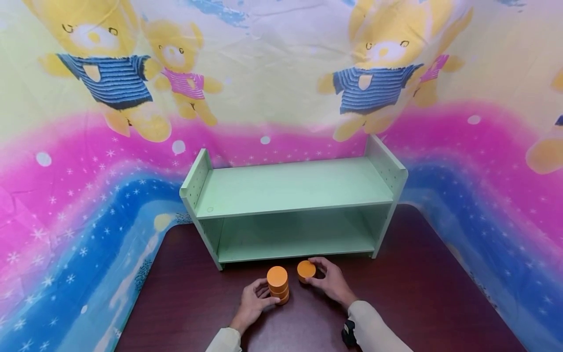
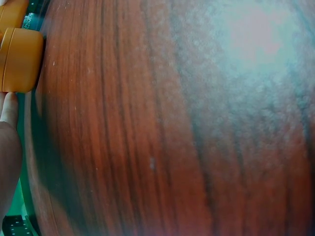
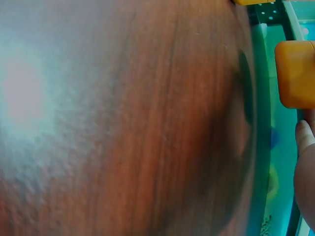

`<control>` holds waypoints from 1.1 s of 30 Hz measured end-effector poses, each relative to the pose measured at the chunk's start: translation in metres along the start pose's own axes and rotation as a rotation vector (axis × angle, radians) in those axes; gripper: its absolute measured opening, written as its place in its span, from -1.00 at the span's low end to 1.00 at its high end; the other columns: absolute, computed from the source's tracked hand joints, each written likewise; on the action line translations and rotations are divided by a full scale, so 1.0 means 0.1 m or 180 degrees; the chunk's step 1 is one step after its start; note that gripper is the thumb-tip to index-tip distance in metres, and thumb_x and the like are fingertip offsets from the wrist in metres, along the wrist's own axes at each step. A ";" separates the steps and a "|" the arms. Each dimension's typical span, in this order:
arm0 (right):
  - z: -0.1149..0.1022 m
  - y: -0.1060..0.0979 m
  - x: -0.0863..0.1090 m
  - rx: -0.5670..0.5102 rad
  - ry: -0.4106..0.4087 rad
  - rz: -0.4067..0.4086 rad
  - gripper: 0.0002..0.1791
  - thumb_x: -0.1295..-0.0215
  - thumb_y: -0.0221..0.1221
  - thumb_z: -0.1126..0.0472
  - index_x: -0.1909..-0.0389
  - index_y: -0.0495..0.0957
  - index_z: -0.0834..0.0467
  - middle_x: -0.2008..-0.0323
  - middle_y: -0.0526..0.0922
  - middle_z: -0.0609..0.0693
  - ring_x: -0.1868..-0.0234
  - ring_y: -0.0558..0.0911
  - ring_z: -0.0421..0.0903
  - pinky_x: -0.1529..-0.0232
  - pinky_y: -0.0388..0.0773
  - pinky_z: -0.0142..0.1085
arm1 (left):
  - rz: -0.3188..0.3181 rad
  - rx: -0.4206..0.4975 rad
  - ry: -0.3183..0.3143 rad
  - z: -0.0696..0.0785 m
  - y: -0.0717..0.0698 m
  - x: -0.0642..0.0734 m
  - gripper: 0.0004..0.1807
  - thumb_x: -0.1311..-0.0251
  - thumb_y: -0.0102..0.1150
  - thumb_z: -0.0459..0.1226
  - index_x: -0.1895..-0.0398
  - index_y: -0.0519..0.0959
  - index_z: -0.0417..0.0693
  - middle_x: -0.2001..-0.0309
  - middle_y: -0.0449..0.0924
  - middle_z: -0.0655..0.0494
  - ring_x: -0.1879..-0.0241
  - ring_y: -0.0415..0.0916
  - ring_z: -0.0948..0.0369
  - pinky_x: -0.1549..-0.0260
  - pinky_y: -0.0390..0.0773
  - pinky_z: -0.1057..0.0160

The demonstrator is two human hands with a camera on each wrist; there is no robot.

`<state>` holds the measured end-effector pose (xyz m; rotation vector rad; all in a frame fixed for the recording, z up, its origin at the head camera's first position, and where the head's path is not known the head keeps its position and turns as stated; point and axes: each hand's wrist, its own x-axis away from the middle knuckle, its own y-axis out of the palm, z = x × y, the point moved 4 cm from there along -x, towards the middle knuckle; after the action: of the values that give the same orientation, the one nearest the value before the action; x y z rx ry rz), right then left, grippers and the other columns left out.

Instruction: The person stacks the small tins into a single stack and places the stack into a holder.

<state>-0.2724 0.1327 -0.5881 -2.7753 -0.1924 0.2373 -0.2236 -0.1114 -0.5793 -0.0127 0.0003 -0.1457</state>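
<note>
My left hand (image 1: pixel 252 302) is around a stack of round orange containers (image 1: pixel 277 277), thumb on the near side and fingers on the far side. The stack stands upright on the table in front of the shelf. In the left wrist view, its lower container (image 2: pixel 23 61) shows a seam near its base edge, with a fingertip against its side. My right hand (image 1: pixel 332 279) grips another short orange container (image 1: pixel 306 270) between thumb and fingers, just right of the stack. In the right wrist view, that container (image 3: pixel 297 74) appears raised, with a gap between it and the table surface.
A pale green two-tier shelf (image 1: pixel 294 188) stands at the back of the dark red-brown table (image 1: pixel 422 293), close beyond both hands. Behind it hangs a backdrop cloth (image 1: pixel 272 88) printed with teddy bears. A black band (image 1: pixel 349 333) circles the right wrist.
</note>
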 end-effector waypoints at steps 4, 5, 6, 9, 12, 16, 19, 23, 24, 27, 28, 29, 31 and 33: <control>-0.05 -0.03 -0.01 -0.0066 0.0016 0.0016 -0.41 0.12 0.46 0.17 -0.02 0.51 0.01 0.00 0.54 -0.07 -0.14 0.47 -0.03 -0.18 0.40 -0.11 | -0.0001 0.0013 0.0007 0.00 0.00 0.00 -0.37 0.20 0.44 -0.50 -0.02 0.42 -0.49 -0.02 0.46 -0.34 -0.05 0.43 -0.17 -0.03 0.52 0.13; -0.07 -0.04 -0.02 -0.0079 0.0017 0.0019 -0.41 0.12 0.46 0.17 -0.02 0.51 0.01 0.00 0.54 -0.07 -0.14 0.48 -0.03 -0.17 0.41 -0.11 | 0.0000 0.0015 0.0001 0.00 0.00 -0.01 -0.37 0.20 0.44 -0.50 -0.02 0.42 -0.49 -0.02 0.46 -0.34 -0.05 0.43 -0.17 -0.03 0.52 0.13; -0.08 -0.04 -0.02 -0.0094 0.0022 0.0023 -0.41 0.12 0.46 0.18 -0.02 0.51 0.01 0.00 0.54 -0.07 -0.13 0.48 -0.03 -0.17 0.42 -0.12 | 0.0001 0.0012 0.0002 -0.01 0.00 -0.01 -0.37 0.20 0.44 -0.50 -0.02 0.42 -0.49 -0.02 0.46 -0.34 -0.05 0.43 -0.17 -0.03 0.52 0.13; -0.11 -0.05 -0.03 -0.0114 0.0002 0.0041 -0.42 0.12 0.46 0.22 -0.01 0.52 0.04 0.02 0.55 -0.07 -0.12 0.49 -0.04 -0.16 0.43 -0.15 | 0.0004 0.0000 0.0005 -0.01 0.00 -0.01 -0.37 0.21 0.44 -0.50 -0.02 0.42 -0.49 -0.02 0.46 -0.34 -0.05 0.43 -0.17 -0.02 0.53 0.14; -0.13 -0.06 -0.04 -0.0137 -0.0026 0.0048 -0.42 0.12 0.47 0.23 -0.01 0.52 0.04 0.02 0.55 -0.07 -0.12 0.49 -0.05 -0.16 0.43 -0.15 | 0.0008 0.0002 0.0021 -0.01 0.00 -0.01 -0.37 0.21 0.44 -0.50 -0.02 0.42 -0.50 -0.01 0.46 -0.34 -0.04 0.44 -0.17 -0.02 0.53 0.15; -0.14 -0.07 -0.04 -0.0093 -0.0102 0.0042 -0.43 0.12 0.46 0.21 -0.01 0.52 0.03 0.03 0.56 -0.10 -0.10 0.50 -0.09 -0.17 0.42 -0.18 | -0.0002 0.0006 0.0049 -0.01 0.00 0.00 -0.38 0.21 0.44 -0.51 -0.01 0.41 -0.51 0.00 0.47 -0.35 -0.04 0.44 -0.17 -0.02 0.53 0.15; -0.16 -0.07 -0.05 -0.0080 -0.0160 0.0024 -0.43 0.11 0.46 0.21 -0.01 0.52 0.03 0.03 0.56 -0.11 -0.09 0.50 -0.11 -0.18 0.41 -0.20 | -0.0015 -0.0003 0.0051 -0.02 0.00 -0.01 -0.38 0.21 0.44 -0.51 -0.01 0.41 -0.50 -0.01 0.47 -0.34 -0.04 0.44 -0.17 -0.02 0.53 0.14; -0.19 -0.08 -0.05 -0.0173 -0.0216 -0.0014 -0.43 0.11 0.45 0.23 -0.02 0.52 0.04 0.01 0.55 -0.10 -0.10 0.50 -0.11 -0.18 0.41 -0.20 | -0.0021 -0.0006 0.0043 -0.03 0.00 -0.01 -0.38 0.20 0.44 -0.50 -0.02 0.42 -0.50 -0.01 0.47 -0.34 -0.05 0.43 -0.17 -0.02 0.52 0.13; -0.20 -0.08 -0.05 -0.0190 -0.0227 -0.0020 -0.43 0.10 0.45 0.23 -0.02 0.52 0.04 0.01 0.55 -0.10 -0.10 0.50 -0.10 -0.17 0.41 -0.19 | -0.0021 -0.0006 0.0046 -0.02 0.00 -0.01 -0.38 0.20 0.44 -0.50 -0.02 0.42 -0.50 -0.01 0.47 -0.34 -0.05 0.43 -0.17 -0.02 0.52 0.13; -0.22 -0.08 -0.06 -0.0210 -0.0260 -0.0029 -0.43 0.09 0.45 0.23 -0.03 0.52 0.04 0.00 0.55 -0.10 -0.10 0.50 -0.09 -0.18 0.41 -0.19 | -0.0009 -0.0007 0.0044 -0.02 0.00 0.00 -0.38 0.20 0.44 -0.50 -0.01 0.42 -0.50 -0.01 0.47 -0.34 -0.05 0.44 -0.17 -0.02 0.53 0.15; -0.22 -0.09 -0.06 -0.0210 -0.0266 -0.0029 -0.43 0.09 0.45 0.22 -0.03 0.52 0.04 0.00 0.55 -0.10 -0.11 0.50 -0.09 -0.18 0.41 -0.20 | -0.0002 -0.0006 0.0041 -0.02 0.00 0.00 -0.38 0.20 0.44 -0.51 -0.01 0.42 -0.50 -0.01 0.47 -0.34 -0.05 0.44 -0.17 -0.02 0.53 0.15; -0.22 -0.09 -0.06 -0.0213 -0.0276 -0.0031 -0.43 0.09 0.45 0.21 -0.03 0.52 0.04 0.00 0.55 -0.09 -0.11 0.50 -0.08 -0.18 0.41 -0.20 | 0.0003 -0.0013 0.0049 -0.01 0.00 0.00 -0.39 0.21 0.44 -0.51 -0.01 0.42 -0.50 -0.01 0.47 -0.34 -0.04 0.44 -0.17 -0.02 0.53 0.15; -0.23 -0.09 -0.06 -0.0226 -0.0290 -0.0031 -0.42 0.09 0.45 0.20 -0.03 0.52 0.04 0.00 0.55 -0.09 -0.11 0.50 -0.07 -0.18 0.40 -0.20 | 0.0013 -0.0029 0.0057 -0.01 0.00 0.00 -0.39 0.21 0.44 -0.52 0.00 0.42 -0.51 0.00 0.47 -0.34 -0.04 0.44 -0.17 -0.01 0.53 0.15; -0.24 -0.09 -0.07 -0.0236 -0.0305 -0.0033 -0.42 0.09 0.45 0.19 -0.03 0.52 0.04 0.00 0.55 -0.09 -0.11 0.50 -0.06 -0.17 0.41 -0.20 | 0.0018 -0.0019 0.0038 -0.03 0.00 -0.01 -0.39 0.21 0.44 -0.52 0.00 0.42 -0.51 0.00 0.47 -0.34 -0.04 0.44 -0.17 -0.02 0.53 0.14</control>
<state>-0.2754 0.1324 -0.5621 -2.8377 -0.2442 0.3681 -0.2245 -0.1115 -0.5821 -0.0178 0.0128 -0.1400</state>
